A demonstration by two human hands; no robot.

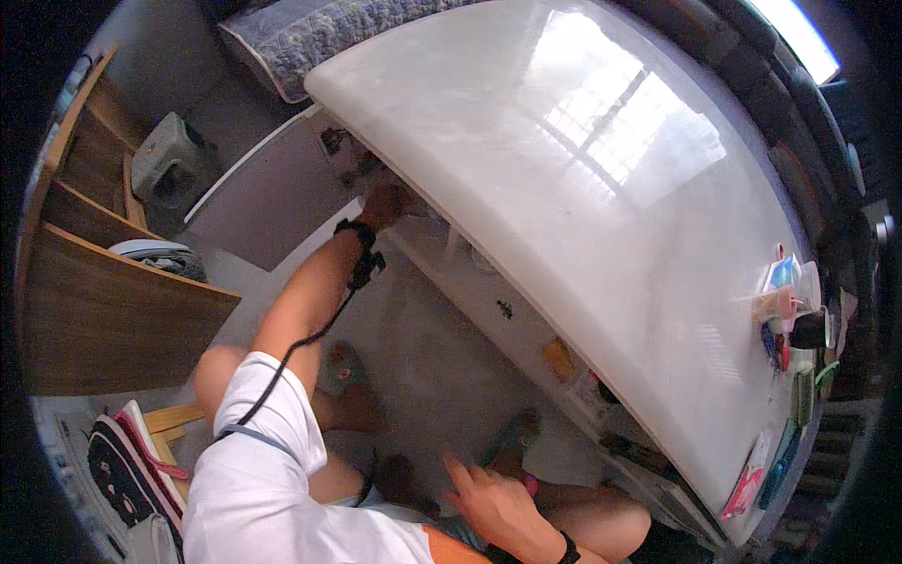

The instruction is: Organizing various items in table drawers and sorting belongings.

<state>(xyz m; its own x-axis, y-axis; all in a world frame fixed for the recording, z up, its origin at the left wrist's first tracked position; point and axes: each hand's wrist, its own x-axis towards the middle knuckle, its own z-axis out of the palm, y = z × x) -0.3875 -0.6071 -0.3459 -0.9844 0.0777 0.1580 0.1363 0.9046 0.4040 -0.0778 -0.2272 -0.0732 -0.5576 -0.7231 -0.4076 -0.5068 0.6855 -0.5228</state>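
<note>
My left hand [384, 204] reaches into the shadowed space under the near edge of a glossy white tabletop [493, 148], beside a pale open door panel [271, 190]. Its fingers are dim and partly hidden, so what they touch cannot be told. A black band and a dark device with a cable are on that wrist. Low at the centre, my right hand [497, 504] is over my lap with its fingers apart and nothing in it. Under the tabletop runs a pale shelf or drawer [486, 296] with a small dark item [504, 309] and a yellow item [558, 358].
A brown wooden shelf unit [127, 324] stands at left, near a grey plastic stool [165, 158]. Cups [810, 329] and small articles line the tabletop's right end. A quilted pad [338, 32] lies behind. My bent knees and slippered feet are below, on the grey floor [416, 345].
</note>
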